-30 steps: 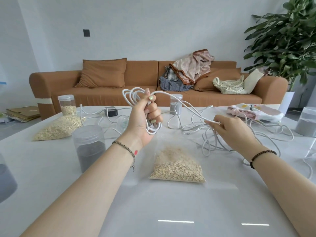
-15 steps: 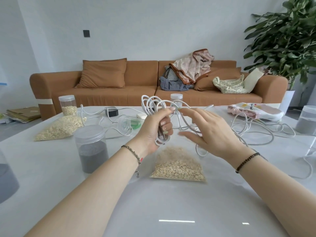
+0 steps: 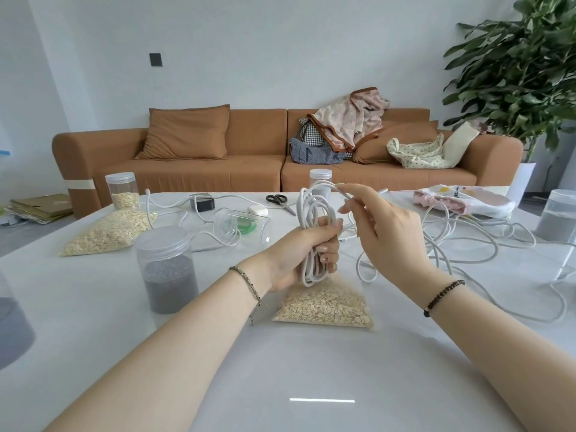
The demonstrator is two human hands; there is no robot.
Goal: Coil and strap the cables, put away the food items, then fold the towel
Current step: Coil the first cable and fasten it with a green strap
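Coiling: white cable (image 3: 312, 213) partly wound into a bundle; judged mid-step, no strap on it yet.
Left hand (image 3: 299, 254): fist clenched round the bundle's middle, loops showing above and below the fingers.
Right hand (image 3: 386, 235): thumb and forefinger pinch one strand at the bundle's top; other fingers spread loose.
Axis: bundle long and narrow, near upright, held above the oat bag (image 3: 324, 304), clear of the desk (image 3: 311, 369).
Slack (image 3: 452, 244): lies right of both hands in loose tangled loops on the desk, near the towel (image 3: 461, 204); right hand is nearer. Which strand feeds the bundle cannot be told.
Next, as judged: right hand draws slack leftward over the bundle's top.
Materials: cable smooth, round, springy-looking; desk glossy white, reflective; oat bag soft clear plastic, flakes dull and rough; grey-grain jar (image 3: 166, 269) rigid clear plastic.
Straps, likely: green bands in the tipped jar (image 3: 243, 226) beyond the left hand.
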